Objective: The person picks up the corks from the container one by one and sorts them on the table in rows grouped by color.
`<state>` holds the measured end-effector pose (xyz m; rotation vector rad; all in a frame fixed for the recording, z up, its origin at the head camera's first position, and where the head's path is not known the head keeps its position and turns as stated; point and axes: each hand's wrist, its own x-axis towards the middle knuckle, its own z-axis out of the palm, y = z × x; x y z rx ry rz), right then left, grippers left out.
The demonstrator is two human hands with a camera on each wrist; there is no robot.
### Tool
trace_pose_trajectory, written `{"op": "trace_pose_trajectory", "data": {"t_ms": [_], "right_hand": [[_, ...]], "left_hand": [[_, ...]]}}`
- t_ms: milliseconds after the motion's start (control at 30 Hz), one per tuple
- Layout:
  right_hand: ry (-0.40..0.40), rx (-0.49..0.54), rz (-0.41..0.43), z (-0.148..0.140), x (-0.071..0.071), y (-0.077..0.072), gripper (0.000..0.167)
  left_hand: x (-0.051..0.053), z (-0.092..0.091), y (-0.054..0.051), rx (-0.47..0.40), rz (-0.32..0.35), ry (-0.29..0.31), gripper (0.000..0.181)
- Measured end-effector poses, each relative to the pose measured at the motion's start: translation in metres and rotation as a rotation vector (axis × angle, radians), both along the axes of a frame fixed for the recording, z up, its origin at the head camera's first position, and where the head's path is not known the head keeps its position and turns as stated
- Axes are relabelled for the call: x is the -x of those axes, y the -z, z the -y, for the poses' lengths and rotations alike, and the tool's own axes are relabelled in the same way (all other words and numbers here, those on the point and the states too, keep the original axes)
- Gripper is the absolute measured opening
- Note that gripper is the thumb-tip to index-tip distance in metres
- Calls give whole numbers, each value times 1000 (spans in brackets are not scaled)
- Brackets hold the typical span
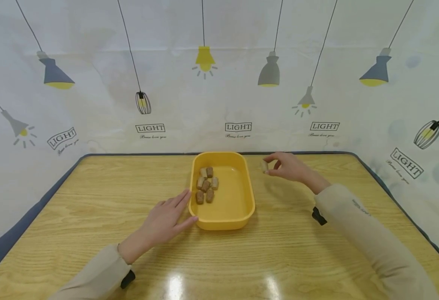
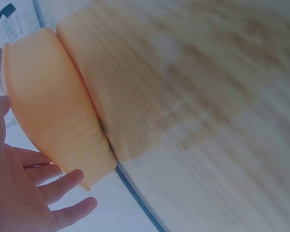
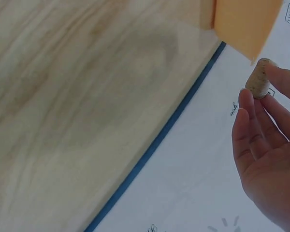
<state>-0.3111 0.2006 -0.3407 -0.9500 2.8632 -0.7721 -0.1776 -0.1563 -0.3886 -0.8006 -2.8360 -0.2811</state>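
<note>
A yellow plastic bin point(image 1: 223, 225) stands in the middle of the table. Several small cylindrical corks lie along its left side, some light tan, like this cork point(image 1: 214, 183), others darker brown, like this one point(image 1: 209, 196). My left hand point(image 1: 166, 221) rests with fairly straight fingers against the bin's left rim; the left wrist view shows the hand beside the bin's outer wall point(image 2: 48, 96). Right of the bin, above the table, my right hand point(image 1: 288, 166) pinches one light tan cork point(image 3: 259, 79) between thumb and fingers.
The wooden table point(image 1: 121, 179) has a dark blue edge point(image 1: 148, 154) along the back and sides. Behind it hangs a white backdrop point(image 1: 185, 104) printed with lamps. Black bands point(image 1: 319, 216) show at the sleeves.
</note>
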Motion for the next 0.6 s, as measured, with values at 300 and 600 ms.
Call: {"op": "trace_pose_trajectory", "data": {"t_ms": [300, 600], "right_hand": [[-13, 18, -1, -1, 3, 28, 43], [14, 28, 27, 1, 8, 45, 43]], "left_hand": [[0, 0, 1, -2, -8, -1, 73], [0, 0, 1, 6, -17, -1, 73]]}}
